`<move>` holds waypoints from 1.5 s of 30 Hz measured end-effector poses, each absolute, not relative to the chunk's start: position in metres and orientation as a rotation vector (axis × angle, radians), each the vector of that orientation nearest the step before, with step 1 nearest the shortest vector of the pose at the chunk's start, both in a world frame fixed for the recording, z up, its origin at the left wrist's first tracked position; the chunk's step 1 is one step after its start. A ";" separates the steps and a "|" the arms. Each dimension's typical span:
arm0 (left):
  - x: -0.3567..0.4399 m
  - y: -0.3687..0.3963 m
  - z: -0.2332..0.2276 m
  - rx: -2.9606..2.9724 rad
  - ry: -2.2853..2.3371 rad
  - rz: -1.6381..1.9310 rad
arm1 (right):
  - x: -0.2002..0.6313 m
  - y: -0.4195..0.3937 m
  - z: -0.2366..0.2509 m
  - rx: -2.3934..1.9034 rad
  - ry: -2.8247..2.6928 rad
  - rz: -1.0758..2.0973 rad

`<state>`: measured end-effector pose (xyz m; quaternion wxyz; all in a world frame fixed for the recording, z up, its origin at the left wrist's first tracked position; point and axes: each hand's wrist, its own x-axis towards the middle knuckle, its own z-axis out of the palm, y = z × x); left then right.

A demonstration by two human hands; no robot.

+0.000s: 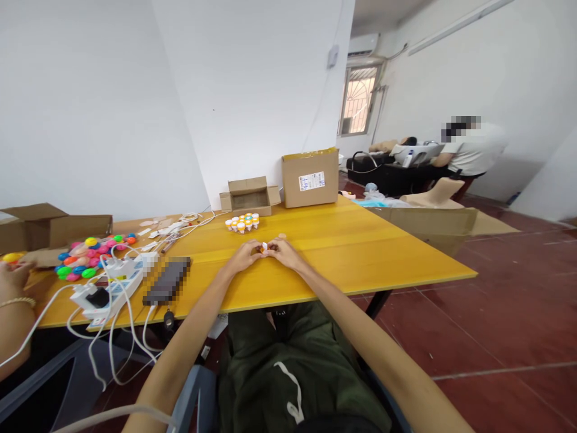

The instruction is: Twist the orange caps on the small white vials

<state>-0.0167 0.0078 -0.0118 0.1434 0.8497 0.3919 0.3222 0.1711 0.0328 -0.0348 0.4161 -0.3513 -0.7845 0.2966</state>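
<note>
Both of my hands meet over the yellow table [360, 240]. Between their fingertips is a small white-and-orange piece [264, 247], too small to name surely. My left hand [244, 255] pinches it from the left, fingers closed. From the other side the closed fingers of my right hand [285, 251] grip it too. Just beyond my left hand stands a tight cluster of small white-topped pieces with orange bands [241, 224], one of them blue-topped. A small pale round thing [282, 236] lies behind my right hand.
Behind are an open carton [250, 210] and a taped carton [311, 180]. To the left lie colourful balls [92, 257], a power strip [119, 288] with trailing white cables and a dark phone [166, 281]. Another person's hand [13, 273] is far left; a person [473, 147] sits at back right.
</note>
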 end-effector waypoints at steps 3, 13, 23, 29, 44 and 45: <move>-0.016 0.006 -0.011 2.463 1.137 0.932 | 0.170 0.032 -0.034 -0.900 -1.963 0.735; -0.011 0.004 -0.009 2.388 1.264 0.981 | 0.169 0.031 -0.033 -0.851 -2.005 0.721; -0.013 0.005 -0.008 2.268 1.232 0.998 | 0.169 0.037 -0.037 -0.856 -1.947 0.778; -0.011 0.008 -0.007 2.190 1.233 1.115 | 0.170 0.039 -0.037 -0.830 -1.760 1.052; -0.004 0.000 -0.002 2.233 1.217 1.249 | 0.168 0.017 -0.022 -0.620 -1.089 1.825; -0.003 0.000 -0.002 2.246 1.213 1.257 | 0.168 0.017 -0.022 -0.633 -1.074 1.818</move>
